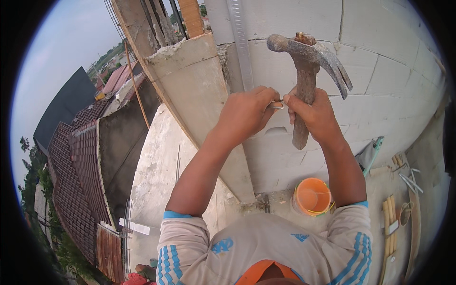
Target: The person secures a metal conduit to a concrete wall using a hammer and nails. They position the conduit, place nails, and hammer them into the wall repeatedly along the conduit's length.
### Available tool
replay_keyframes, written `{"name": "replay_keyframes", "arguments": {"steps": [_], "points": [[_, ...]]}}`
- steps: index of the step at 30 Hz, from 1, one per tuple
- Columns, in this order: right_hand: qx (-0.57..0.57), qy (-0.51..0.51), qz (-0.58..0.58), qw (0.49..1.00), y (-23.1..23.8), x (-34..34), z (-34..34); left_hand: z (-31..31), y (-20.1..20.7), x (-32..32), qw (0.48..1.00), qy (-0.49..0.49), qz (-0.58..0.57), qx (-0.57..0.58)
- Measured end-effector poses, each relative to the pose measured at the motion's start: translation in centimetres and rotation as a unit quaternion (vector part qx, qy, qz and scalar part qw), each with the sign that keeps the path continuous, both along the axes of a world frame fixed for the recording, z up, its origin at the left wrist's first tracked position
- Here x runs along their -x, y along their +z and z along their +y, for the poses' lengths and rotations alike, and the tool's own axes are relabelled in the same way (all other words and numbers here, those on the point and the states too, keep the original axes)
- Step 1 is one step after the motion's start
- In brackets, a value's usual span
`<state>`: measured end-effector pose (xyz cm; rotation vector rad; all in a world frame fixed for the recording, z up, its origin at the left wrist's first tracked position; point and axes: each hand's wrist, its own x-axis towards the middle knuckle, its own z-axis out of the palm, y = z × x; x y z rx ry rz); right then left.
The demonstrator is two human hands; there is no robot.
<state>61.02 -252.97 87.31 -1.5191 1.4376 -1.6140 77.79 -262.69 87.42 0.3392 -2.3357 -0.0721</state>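
Note:
My right hand (316, 116) is wrapped round the wooden handle of a claw hammer (306, 84), its worn steel head up and the claw pointing right. The thumb and fingertips of that hand also reach toward my left hand (249, 111). Closed in a pinch, my left hand has a small thin metal piece (276, 105) sticking out of its fingers; its exact kind is too small to tell. Both hands are almost touching, in front of a pale block wall (361, 118). Behind them, a slotted metal strip (241, 47) runs up the wall.
A concrete column (192, 80) edged with board stands left of the wall, rods rising from its top. An orange bucket (312, 195) sits on the floor below my right arm. Bamboo poles (390, 228) lie at the right. Beyond the ledge (154, 156) are tiled roofs (78, 185).

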Motion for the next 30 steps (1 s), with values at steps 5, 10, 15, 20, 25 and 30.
{"name": "replay_keyframes", "arguments": {"steps": [5, 10, 15, 20, 25, 30], "points": [[0.003, 0.001, -0.046, 0.999, 2.4, 0.4, -0.6, -2.0, 4.6, -0.2, 0.984, 0.068, 0.117, -0.112], [0.028, 0.012, -0.061, 0.998, 2.3, 2.1, 0.1, -6.6, 11.6, -0.8, 0.967, 0.094, 0.227, -0.067], [0.077, 0.01, -0.079, 0.994, 1.6, 2.7, 0.6, -7.8, 15.4, 0.5, 0.972, 0.141, 0.187, -0.013], [0.061, 0.019, -0.06, 0.996, 2.1, 3.4, 1.4, -9.2, 17.3, 1.2, 0.975, 0.136, 0.146, 0.101], [0.159, 0.019, -0.056, 0.986, 2.7, 2.9, 1.4, -9.5, 17.3, 1.6, 0.975, 0.117, 0.156, 0.111], [0.164, -0.04, 0.059, 0.984, 4.7, 3.2, 1.5, -10.1, 16.5, 1.4, 0.976, 0.087, 0.157, 0.121]]}}
